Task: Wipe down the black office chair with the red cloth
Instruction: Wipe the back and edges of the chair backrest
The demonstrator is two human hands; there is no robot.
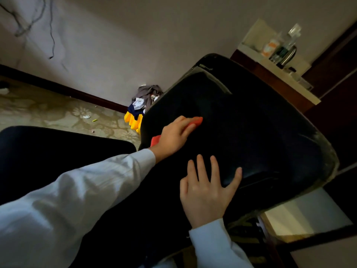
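Black office chair point(251, 122), near edge: right hand point(204, 192) flat, fingers spread, bracing | toward left edge: left hand point(173, 136) pressing red cloth point(196, 120) flat, not clenched | step: wiping cushion; next likely needs strokes toward greyish far rim.

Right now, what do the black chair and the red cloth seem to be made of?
Black chair: probably leather or imitation leather; smooth, faint sheen, stitched seams, rim worn grey. Red cloth: looks soft, matte fabric, bunched under the left hand; weave too blurred to tell.
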